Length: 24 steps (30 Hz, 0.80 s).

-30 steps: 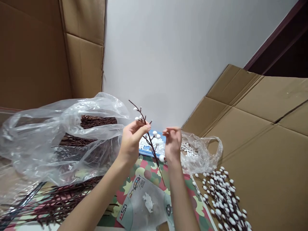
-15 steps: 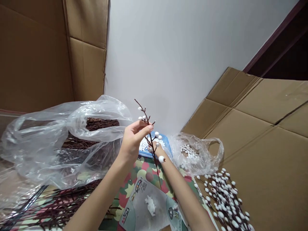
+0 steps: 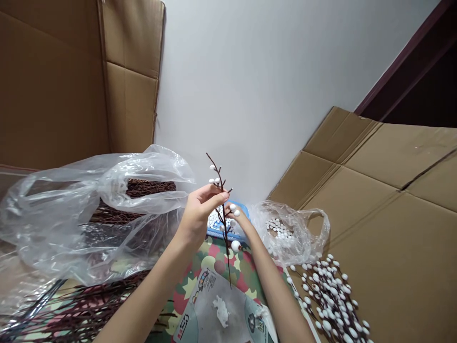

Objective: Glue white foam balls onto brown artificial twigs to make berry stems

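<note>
My left hand (image 3: 202, 207) pinches a thin brown artificial twig (image 3: 225, 228) between thumb and fingers, holding it upright in front of me. Several white berries sit on its side shoots, while a few shoot tips near the top are bare. Behind the twig, my right hand (image 3: 238, 215) is at a blue basket (image 3: 244, 207) of small white berries. The twig and the basket's contents partly cover its fingers, so I cannot see whether they hold anything.
A clear plastic bag (image 3: 71, 190) with brown twigs stands at left, more bare twigs (image 3: 89, 309) below it. A smaller bag (image 3: 303, 233) holds white berries. Finished-looking berry twigs (image 3: 332, 295) lie at right. A printed sheet (image 3: 207, 319) bears a white blob (image 3: 221, 310). Cardboard (image 3: 385, 228) flanks the wall.
The twig in my left hand has shifted slightly right and down and stands straighter. My right hand has moved a little to the right within the basket area.
</note>
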Available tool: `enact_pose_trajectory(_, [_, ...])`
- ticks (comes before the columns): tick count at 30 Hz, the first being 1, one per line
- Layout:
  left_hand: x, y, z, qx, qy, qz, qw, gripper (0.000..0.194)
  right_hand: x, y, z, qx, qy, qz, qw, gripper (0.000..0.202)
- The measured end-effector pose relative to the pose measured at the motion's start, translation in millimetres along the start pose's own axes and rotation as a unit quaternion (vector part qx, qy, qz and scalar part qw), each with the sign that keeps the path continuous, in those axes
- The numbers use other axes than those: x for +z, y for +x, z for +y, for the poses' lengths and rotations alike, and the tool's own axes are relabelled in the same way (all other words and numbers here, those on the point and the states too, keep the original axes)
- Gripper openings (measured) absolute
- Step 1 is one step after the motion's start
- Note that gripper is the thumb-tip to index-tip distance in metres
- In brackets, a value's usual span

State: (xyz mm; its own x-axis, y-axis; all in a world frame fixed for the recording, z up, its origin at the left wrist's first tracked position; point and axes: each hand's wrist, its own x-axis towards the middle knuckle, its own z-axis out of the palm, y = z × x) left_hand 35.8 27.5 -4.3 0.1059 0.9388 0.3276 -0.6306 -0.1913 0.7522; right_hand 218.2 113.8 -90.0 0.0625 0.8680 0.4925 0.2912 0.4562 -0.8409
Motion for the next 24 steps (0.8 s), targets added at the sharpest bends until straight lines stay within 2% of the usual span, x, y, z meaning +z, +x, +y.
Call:
enact_pose_trajectory(3, [0.9, 1, -2, -0.063, -0.035, -0.024, 0.997, 0.017, -15, -3, -33, 0.052, 0.059, -0.07, 0.994, 0.027])
enact_pose_trajectory(7, [3.3, 0, -7, -0.151, -0.067, -0.081, 0.983, 0.013, -16, -17, -83, 0.056, 0.211, -0.066, 0.974, 0.018])
enact_pose_trajectory(10, [5.2, -2, -9, -0.173, -0.076, -0.099, 0.977, 0.011, -7, -30, -106, 0.056, 0.299, -0.086, 0.949, 0.016])
enact_pose_trajectory(13, [6.4, -4, -11, -0.156, -0.065, -0.099, 0.98, 0.01, -2, -39, -111, 0.036, 0.264, -0.086, 0.96, 0.015])
enact_pose_trajectory(17, [7.6, -4, -13, -0.135, -0.029, -0.109, 0.984, 0.01, -4, -45, -106, -0.024, 0.158, -0.034, 0.986, 0.013])
enact_pose_trajectory(20, [9.1, -4, -15, -0.137, -0.013, -0.108, 0.985, 0.011, -5, -45, -103, -0.056, 0.111, -0.013, 0.992, 0.009])
enact_pose_trajectory(24, [10.3, -3, -18, -0.144, 0.005, -0.101, 0.984, 0.011, -5, -41, -100, -0.045, 0.103, -0.019, 0.994, 0.01])
